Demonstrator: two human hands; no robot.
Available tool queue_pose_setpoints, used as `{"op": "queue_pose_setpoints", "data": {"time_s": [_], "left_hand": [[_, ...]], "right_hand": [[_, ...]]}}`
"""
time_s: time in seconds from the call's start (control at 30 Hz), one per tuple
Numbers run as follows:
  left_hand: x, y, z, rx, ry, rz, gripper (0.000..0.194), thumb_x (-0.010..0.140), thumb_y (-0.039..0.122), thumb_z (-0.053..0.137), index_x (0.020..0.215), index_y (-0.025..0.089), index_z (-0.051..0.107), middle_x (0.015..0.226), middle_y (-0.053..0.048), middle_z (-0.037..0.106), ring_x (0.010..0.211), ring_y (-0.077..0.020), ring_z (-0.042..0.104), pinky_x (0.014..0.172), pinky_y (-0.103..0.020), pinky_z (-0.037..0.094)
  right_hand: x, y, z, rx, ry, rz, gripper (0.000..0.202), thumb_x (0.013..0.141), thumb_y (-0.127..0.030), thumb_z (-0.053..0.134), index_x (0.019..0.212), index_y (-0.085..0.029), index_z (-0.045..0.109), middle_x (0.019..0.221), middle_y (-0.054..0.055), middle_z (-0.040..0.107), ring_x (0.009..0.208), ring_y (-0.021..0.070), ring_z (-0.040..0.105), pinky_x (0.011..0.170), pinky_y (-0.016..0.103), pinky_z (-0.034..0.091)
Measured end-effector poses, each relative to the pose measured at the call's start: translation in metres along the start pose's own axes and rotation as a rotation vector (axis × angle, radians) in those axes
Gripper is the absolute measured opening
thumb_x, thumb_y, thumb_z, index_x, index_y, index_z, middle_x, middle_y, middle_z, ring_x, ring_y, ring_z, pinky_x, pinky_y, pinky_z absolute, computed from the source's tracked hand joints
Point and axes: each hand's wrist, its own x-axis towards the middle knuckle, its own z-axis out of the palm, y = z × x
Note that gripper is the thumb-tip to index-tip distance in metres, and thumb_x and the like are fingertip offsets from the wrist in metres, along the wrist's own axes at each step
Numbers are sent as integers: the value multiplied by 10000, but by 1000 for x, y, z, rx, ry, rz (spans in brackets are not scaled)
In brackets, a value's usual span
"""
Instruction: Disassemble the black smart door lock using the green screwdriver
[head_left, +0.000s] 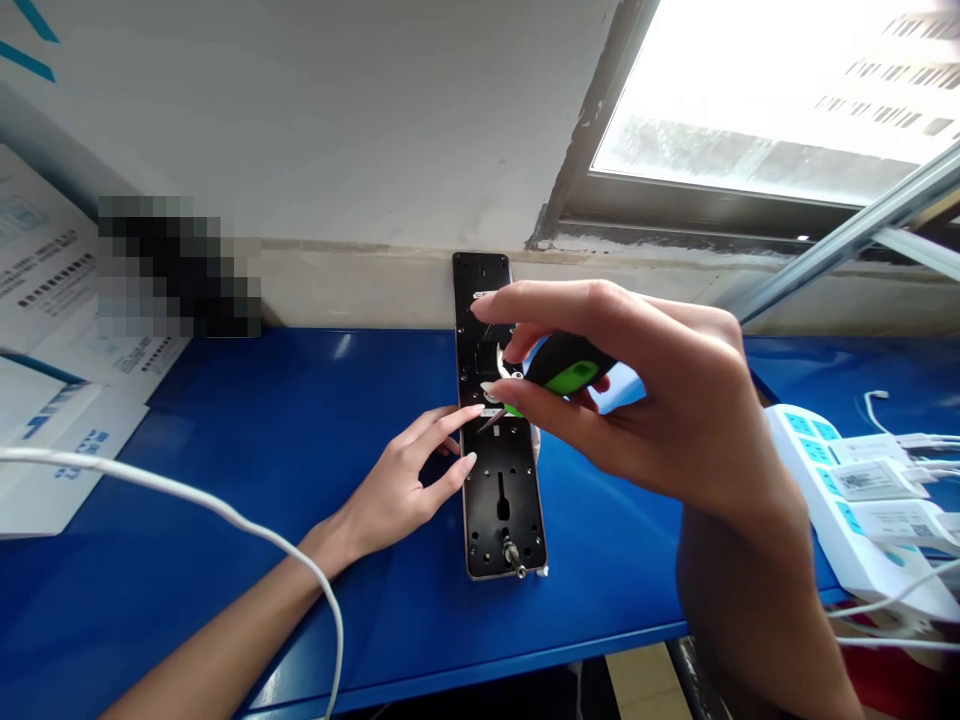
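Note:
A long black plate (487,500) with holes, slots and small fittings leans against the wall above the blue table. My left hand (412,475) rests at the plate's left edge, its fingers apart and the fingertips touching the surface near the middle. In my right hand (637,385) is a black and green screwdriver (571,378), its shaft pointing down and left to a pale strip on the plate. Part of the plate's upper middle is hidden behind the right hand's fingers. A metal post (513,556) sticks out near the plate's lower end.
On the right, a white power strip (847,510) holds several plugged-in adapters and cables. White boxes (82,440) stand at the left of the blue table (360,380). A white cable (247,525) crosses over my left forearm. A metal frame bar rises near the window.

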Motion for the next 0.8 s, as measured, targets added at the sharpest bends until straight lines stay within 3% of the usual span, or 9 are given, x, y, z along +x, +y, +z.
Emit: {"op": "queue_pose_setpoints", "data": {"time_s": [0.23,0.53,0.63,0.8], "left_hand": [[-1,-3,0,-30,-19,-15,518,1028,356,566,1523,419,426,1503,-6,500,1084,-170,645,1023,-354,547],[-1,0,1,7,-4,-9,516,1030,345,568,1520,421,427,1431,-1,555,1039,-154,646,1014,-336,541],[-1,0,1,9,-3,-15,522,1032,352,565,1522,446,412,1444,11,539,1057,-150,642,1016,-322,540],[-1,0,0,5,-17,-13,517,1033,357,558,1526,422,419,1465,-1,534,1059,-161,647,1013,-331,544]], "right_hand": [[0,-3,-2,37,-25,-3,679,844,-116,671,1426,-440,538,1340,-54,679,1066,256,724,909,413,658],[2,-1,-2,-44,53,-74,328,888,-166,727,1191,-286,700,988,-25,763,737,140,707,661,280,636],[0,-2,-2,-41,48,-21,421,865,-121,694,1236,-319,680,1088,-18,760,730,160,705,607,311,632],[1,-5,-1,21,1,3,632,806,-101,682,1361,-391,595,1221,-27,733,852,219,738,775,386,674]]}}
